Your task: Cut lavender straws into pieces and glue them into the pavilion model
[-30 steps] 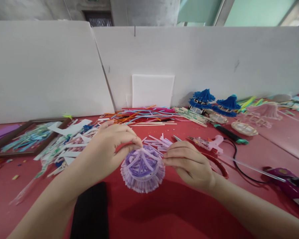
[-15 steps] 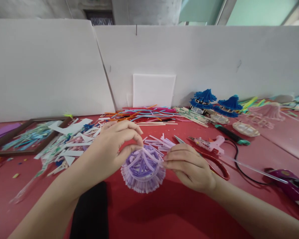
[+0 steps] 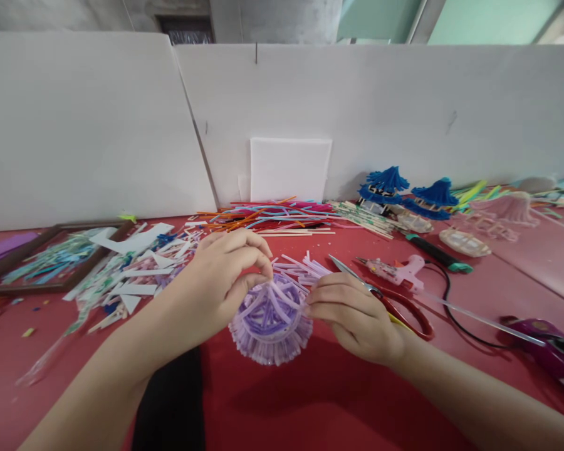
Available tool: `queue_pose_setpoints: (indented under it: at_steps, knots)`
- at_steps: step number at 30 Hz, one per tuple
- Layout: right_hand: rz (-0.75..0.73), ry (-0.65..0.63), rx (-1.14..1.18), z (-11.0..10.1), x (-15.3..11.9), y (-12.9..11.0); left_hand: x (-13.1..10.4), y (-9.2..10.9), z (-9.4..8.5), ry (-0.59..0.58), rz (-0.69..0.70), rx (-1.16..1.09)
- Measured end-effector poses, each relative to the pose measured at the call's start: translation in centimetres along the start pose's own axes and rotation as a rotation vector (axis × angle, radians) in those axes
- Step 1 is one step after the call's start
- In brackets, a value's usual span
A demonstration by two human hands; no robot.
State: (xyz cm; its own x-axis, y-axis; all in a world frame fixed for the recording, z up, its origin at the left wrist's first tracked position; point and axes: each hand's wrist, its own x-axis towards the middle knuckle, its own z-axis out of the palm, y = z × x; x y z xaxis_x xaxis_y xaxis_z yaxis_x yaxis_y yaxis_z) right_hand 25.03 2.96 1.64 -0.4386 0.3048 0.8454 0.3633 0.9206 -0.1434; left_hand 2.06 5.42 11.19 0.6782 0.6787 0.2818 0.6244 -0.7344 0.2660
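Observation:
A round purple and lilac piece made of fuzzy stems (image 3: 271, 338), with a fringed lower edge and strips meeting at its top, is between my hands. My left hand (image 3: 228, 272) pinches the top of the piece, where the strips come together. Fingers of my right hand (image 3: 352, 313) are pressed together at the piece's right side, by the end of a strip. Just behind the piece lies a pile of cut lilac stems (image 3: 305, 268), partly hidden by my hands.
Red-handled scissors (image 3: 404, 307), a pink glue gun (image 3: 399, 272) and a purple glue gun (image 3: 540, 351) lie right. Behind are coloured stems (image 3: 267, 215) and blue roofed models (image 3: 385, 185). White scraps (image 3: 141, 288) and a brown frame (image 3: 66, 285) lie left.
My right hand has shifted very slightly and more of the scissors shows behind it. My left hand stays at the top of the piece.

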Motion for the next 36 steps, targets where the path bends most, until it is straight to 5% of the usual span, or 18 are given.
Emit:
queue_pose_setpoints:
  at_steps: [22,29,36]
  knots:
    - [0.004,-0.019,-0.030,0.06,-0.25,0.16,-0.24,-0.05,-0.82,-0.016,0.031,0.025]
    - [0.010,-0.030,-0.042,0.09,-0.20,0.05,-0.47,0.03,-0.76,0.113,-0.049,-0.089]
    - [0.013,-0.033,-0.053,0.08,-0.08,0.06,-0.73,0.18,-0.61,0.011,0.083,-0.060]
